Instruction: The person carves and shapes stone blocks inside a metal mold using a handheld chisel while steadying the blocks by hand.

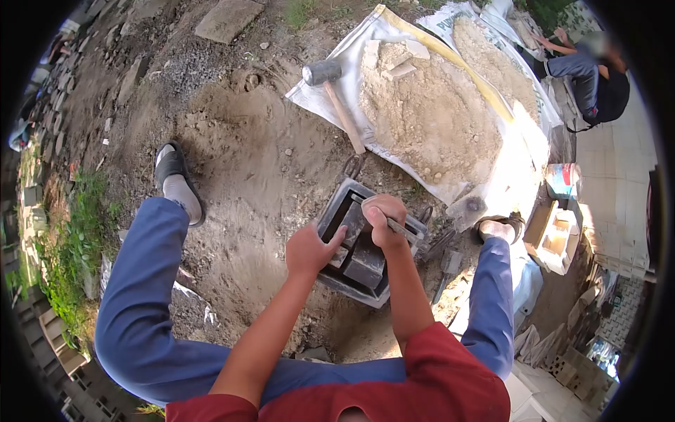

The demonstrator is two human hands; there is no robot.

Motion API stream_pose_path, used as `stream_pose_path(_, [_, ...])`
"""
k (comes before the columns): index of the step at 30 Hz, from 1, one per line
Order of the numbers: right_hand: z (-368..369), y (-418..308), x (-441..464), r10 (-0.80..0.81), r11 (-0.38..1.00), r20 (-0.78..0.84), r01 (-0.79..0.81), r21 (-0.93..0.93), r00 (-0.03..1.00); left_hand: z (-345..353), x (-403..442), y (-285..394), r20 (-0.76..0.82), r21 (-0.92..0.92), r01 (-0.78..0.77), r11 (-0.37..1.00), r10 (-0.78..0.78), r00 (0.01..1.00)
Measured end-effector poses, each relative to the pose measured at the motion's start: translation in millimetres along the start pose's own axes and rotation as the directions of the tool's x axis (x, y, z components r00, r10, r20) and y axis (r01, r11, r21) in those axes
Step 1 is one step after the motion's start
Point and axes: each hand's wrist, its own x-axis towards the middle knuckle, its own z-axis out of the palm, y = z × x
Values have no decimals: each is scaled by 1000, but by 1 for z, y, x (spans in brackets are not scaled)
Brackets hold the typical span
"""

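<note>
A dark rectangular metal mould box (376,299) sits on the dirt between my legs, with a dark block-shaped core (365,259) inside its frame. My right hand (385,216) is wrapped round a thin, flat, greyish tool (401,229), held slantwise over the top of the box. Its exact kind cannot be made out. My left hand (309,247) lies at the left side of the box, thumb stretched out and fingertips reaching over the rim towards the core. Loop handles (354,166) stick out from the far end of the box.
Beyond the box, a mallet (322,72) with a wooden handle lies against a white sack sheet (316,98) heaped with sandy powder (436,119). To the right stand a paint bucket (562,181) and a cardboard box (541,228). Another person (594,77) sits at the upper right.
</note>
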Motion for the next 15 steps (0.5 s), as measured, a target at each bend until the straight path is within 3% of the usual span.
stream_pose_path(1, [-4, 14, -3, 113, 993, 127, -117, 19, 985, 0, -4, -1, 12, 3, 4, 1000, -4, 1000])
stream_pose_path(2, [-9, 26, -4, 113, 993, 129, -116, 17, 985, 0, -1, 1, 16, 3, 4, 1000, -4, 1000])
stream_pose_path(4, [-11, 11, 9, 340, 934, 126, -350, 66, 932, -1, -4, -1, 29, 12, 2, 1000, -2, 1000])
stream_pose_path(5, [-14, 1, 14, 338, 936, 123, -347, 59, 933, -1, -3, 1, 24, 29, 5, 1000, -5, 1000])
stream_pose_path(8, [-18, -18, 28, 63, 867, 173, -139, 478, 983, -1, 1, 1, 0, 34, 2, 999, -2, 1000])
stream_pose_path(12, [-13, -35, 32, 184, 882, 180, -243, 403, 966, 5, -1, -4, -43, 35, -32, 999, 33, 999])
stream_pose_path(15, [-19, -55, 44, 197, 856, 173, -256, 450, 965, 9, 1, -7, -49, 31, -31, 999, 32, 998])
